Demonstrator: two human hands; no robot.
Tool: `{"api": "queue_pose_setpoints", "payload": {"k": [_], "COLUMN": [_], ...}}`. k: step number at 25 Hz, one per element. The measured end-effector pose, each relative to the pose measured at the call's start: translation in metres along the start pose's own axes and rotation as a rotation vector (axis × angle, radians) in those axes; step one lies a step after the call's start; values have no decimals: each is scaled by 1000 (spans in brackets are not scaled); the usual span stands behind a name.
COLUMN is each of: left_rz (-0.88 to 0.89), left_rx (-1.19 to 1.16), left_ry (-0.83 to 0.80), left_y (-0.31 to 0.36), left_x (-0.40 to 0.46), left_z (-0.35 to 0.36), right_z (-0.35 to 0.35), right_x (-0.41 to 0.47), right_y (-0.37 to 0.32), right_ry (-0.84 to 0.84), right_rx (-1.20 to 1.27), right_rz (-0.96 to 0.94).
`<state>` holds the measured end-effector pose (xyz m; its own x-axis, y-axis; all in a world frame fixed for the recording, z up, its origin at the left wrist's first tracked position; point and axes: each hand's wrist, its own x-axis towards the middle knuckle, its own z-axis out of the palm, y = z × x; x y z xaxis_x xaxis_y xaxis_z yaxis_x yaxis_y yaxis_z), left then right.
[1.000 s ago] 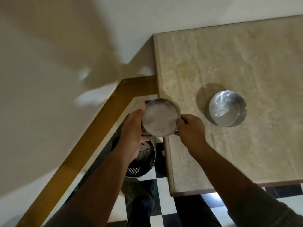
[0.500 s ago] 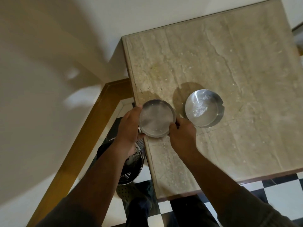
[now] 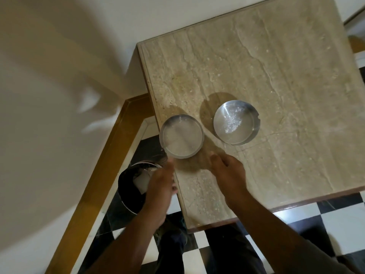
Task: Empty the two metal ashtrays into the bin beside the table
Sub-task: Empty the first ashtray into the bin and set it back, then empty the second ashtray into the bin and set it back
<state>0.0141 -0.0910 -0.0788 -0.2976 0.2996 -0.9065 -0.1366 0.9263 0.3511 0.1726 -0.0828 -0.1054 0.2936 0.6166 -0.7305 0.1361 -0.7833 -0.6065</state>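
Observation:
Two round metal ashtrays stand on the stone table [image 3: 276, 76]. The left ashtray [image 3: 181, 135] sits at the table's left edge with a pale dusty film inside, and no hand touches it. The right ashtray [image 3: 235, 123] holds a little white ash. My left hand [image 3: 161, 184] is blurred, just below the left ashtray and over the bin [image 3: 130, 186], holding nothing. My right hand [image 3: 229, 175] lies over the table below the ashtrays, fingers loose and empty. The bin is a dark round can with a metal rim, on the floor beside the table's left edge.
A white wall with a wooden skirting board [image 3: 94, 184] runs along the left. The floor [image 3: 335, 220] is black-and-white checkered tile. My legs and a foot [image 3: 173, 240] show below the table's front corner.
Both hands have let go of the left ashtray, which now rests on the table's left edge, and have drawn back toward me. The view has shifted right, showing more of the table.

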Motion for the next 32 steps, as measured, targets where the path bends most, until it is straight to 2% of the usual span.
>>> {"api": "queue_pose_setpoints", "payload": {"k": [2,3,6,8,11,16,23,29,32], "left_rz": [-66,-26,247,365,548,398,344,342,326], "left_rx": [-64,-69,14,46,279,387,471,453,291], "left_ry": [-62,-125,-310,-223,-24,-176,-162,-116,-89], "left_y": [-13,-14,8,43,95,133,131,136,120], "left_x": [-18,-28,-49,-55,-50,-17,-14,-39,-44], "left_z": [19,30,70,94,118,150,154,83,22], "right_z": [-21,-31,-61,-75,-85,-85,-84,-80,-42], "right_x": [-3,-1,16,37,69,89,81,39,6], "right_y": [7,9,1,-12,-34,-46,-48,-73,-85], "right_ry": [42,72,158,193,190,166,118,10,-123], "right_rx": [52,77,109,111,49,-66,-94,-6,-8], "right_rz": [28,27,-5,-13,-16,-23,-52,-61,-79]}}
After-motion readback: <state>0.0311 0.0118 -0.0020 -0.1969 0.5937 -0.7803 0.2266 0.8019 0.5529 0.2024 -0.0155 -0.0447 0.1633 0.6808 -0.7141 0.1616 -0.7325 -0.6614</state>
